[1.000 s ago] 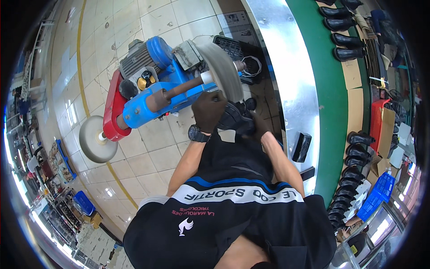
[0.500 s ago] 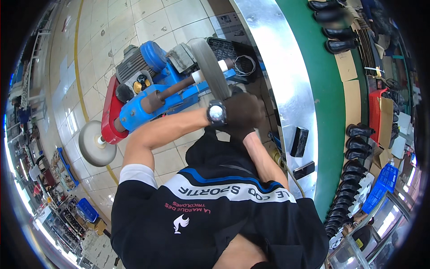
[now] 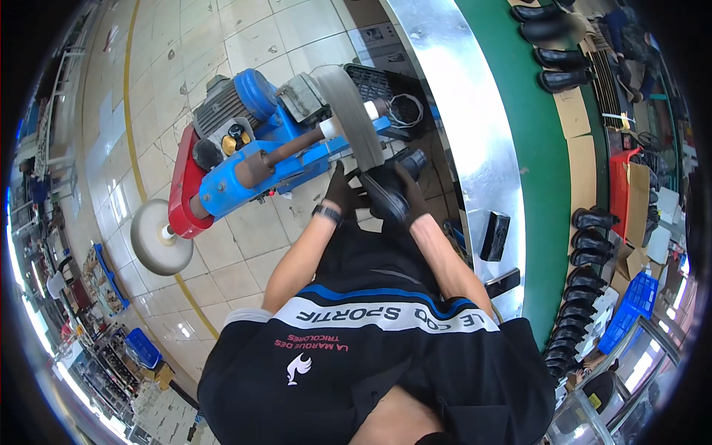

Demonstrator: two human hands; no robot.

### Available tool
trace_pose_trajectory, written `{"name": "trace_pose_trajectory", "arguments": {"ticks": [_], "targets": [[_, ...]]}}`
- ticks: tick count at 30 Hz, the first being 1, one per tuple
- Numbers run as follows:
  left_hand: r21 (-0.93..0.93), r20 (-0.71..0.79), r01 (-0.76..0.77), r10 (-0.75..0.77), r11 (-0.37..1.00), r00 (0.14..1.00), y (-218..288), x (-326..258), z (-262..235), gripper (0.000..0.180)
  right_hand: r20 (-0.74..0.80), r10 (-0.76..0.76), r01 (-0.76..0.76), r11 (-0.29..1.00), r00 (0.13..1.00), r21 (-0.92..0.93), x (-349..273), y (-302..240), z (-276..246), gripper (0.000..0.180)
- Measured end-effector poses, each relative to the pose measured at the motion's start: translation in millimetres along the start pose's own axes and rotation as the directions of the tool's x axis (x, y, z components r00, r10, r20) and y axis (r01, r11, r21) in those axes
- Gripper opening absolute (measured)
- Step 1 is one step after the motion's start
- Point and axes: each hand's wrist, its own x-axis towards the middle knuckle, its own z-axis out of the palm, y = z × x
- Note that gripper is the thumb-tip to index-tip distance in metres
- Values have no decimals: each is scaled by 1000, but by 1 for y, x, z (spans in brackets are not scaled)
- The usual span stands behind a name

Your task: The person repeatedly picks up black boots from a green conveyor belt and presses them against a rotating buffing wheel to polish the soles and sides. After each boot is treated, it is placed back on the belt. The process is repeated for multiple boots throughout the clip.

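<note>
A black shoe [image 3: 387, 199] is tilted at the lower rim of the grey buffing wheel [image 3: 350, 111]. My right hand [image 3: 410, 191], in a dark glove, grips the shoe along its right side. My left hand [image 3: 341, 194], gloved too, is at the shoe's left side with thumb and fingers apart. Whether its fingertips touch the shoe is hard to make out, dark on dark. The wheel turns on a brown shaft [image 3: 293, 144] of a blue machine [image 3: 222, 185]. Part of the shoe is hidden by the wheel and my right hand.
A pale second wheel [image 3: 161, 237] stands at the machine's left end, beside a red guard [image 3: 182, 185]. To the right runs a metal-edged green bench [image 3: 549, 163] with rows of black shoes [image 3: 571, 319], a black block [image 3: 495, 236] and a phone [image 3: 503, 282]. A black crate [image 3: 367, 78] is behind the wheel.
My left forearm has drawn back from across the front, and the left hand has moved left, away from the right. The shoe, hidden before, now shows. My right hand stays near the wheel.
</note>
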Motion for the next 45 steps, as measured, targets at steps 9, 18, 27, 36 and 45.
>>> {"name": "trace_pose_trajectory", "arguments": {"ticks": [9,18,27,36,45], "targets": [[-617,256,325,-208,716,944,-59,91,23,60,-176,-223,184,960,959,-211,50,5,-20,51],[-445,-82,221,-286,868,955,-30,8,31,53,-324,-233,90,912,917,-401,-49,40,-15,45],[-814,24,349,-574,464,818,21,-28,4,52,-365,-161,-50,862,917,-505,-53,40,19,51],[-771,-325,143,-576,621,750,55,-88,-4,31,-140,-242,-244,-481,960,-842,-92,36,90,118],[-712,86,196,-194,674,977,25,-51,-2,43,-128,-297,-125,30,946,-992,-125,15,56,94]]}}
